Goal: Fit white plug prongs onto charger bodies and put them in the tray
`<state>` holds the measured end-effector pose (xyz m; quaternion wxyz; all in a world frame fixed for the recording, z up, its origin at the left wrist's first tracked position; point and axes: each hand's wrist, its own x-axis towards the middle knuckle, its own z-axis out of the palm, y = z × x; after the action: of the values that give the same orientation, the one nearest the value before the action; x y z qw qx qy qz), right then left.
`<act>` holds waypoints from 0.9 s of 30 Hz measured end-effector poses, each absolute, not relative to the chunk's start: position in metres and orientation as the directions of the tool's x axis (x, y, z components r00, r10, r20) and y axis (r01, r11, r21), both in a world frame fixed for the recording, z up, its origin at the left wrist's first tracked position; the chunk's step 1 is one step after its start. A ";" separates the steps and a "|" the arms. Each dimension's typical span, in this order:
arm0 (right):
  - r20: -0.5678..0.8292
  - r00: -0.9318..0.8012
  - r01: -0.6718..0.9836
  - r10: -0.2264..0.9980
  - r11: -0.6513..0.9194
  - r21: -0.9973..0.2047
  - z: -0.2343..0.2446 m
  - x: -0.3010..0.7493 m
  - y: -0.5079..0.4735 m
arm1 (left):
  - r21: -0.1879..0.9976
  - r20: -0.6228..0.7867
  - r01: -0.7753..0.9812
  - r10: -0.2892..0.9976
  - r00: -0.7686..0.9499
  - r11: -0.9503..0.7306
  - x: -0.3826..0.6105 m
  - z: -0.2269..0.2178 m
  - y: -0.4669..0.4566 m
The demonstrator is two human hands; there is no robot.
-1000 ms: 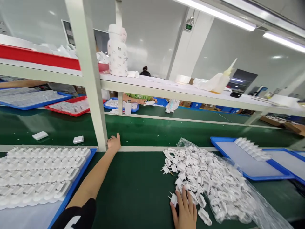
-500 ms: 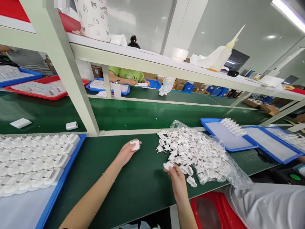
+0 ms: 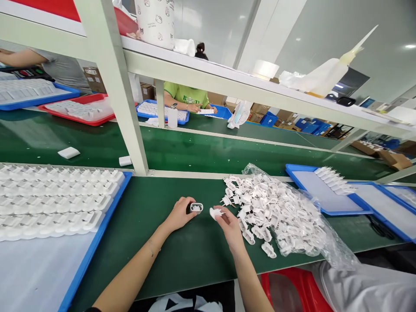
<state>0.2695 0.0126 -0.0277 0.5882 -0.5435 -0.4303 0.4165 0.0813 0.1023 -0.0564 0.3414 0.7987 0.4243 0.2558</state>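
Note:
My left hand (image 3: 180,214) is closed on a white charger housing (image 3: 196,208), whose open end faces right and shows the hollow inside. Just to the right, my right hand (image 3: 230,226) pinches a white plug cap (image 3: 216,212) with thin pins. A small gap separates the two pieces above the green bench (image 3: 169,260). Beside my right hand lies a heap of loose white plug caps (image 3: 269,208), partly on a clear plastic bag (image 3: 338,253).
At left a blue-rimmed tray (image 3: 87,255) holds rows of white plugs. Blue trays (image 3: 318,210) stand at the right. A shelf post (image 3: 125,95) rises behind the bench. Across it a person in a green shirt (image 3: 186,94) handles white parts. A red stool (image 3: 292,290) stands below the front edge.
My hands have come closer together. The left hand has turned the housing so its open end shows. My right hand has moved up and left with the plug cap, and the view has shifted left.

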 end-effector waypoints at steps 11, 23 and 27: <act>0.145 0.189 0.231 0.971 0.099 -0.968 -0.036 0.254 0.069 | 0.655 0.193 0.583 0.852 0.486 -0.481 0.083 -0.063 0.095; -0.088 0.445 -0.208 0.891 0.007 -0.978 -0.066 0.255 0.063 | 0.670 0.306 0.524 0.838 0.452 -0.526 0.074 -0.047 0.104; -0.058 0.388 -0.173 0.920 0.011 -0.985 -0.066 0.252 0.064 | 0.576 0.206 0.622 0.830 0.518 -0.531 0.077 -0.045 0.102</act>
<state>0.2515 0.0639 -0.0663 0.6251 -0.5508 -0.3389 0.4369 0.0770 0.1024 -0.0446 0.2214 0.8427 0.4306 0.2353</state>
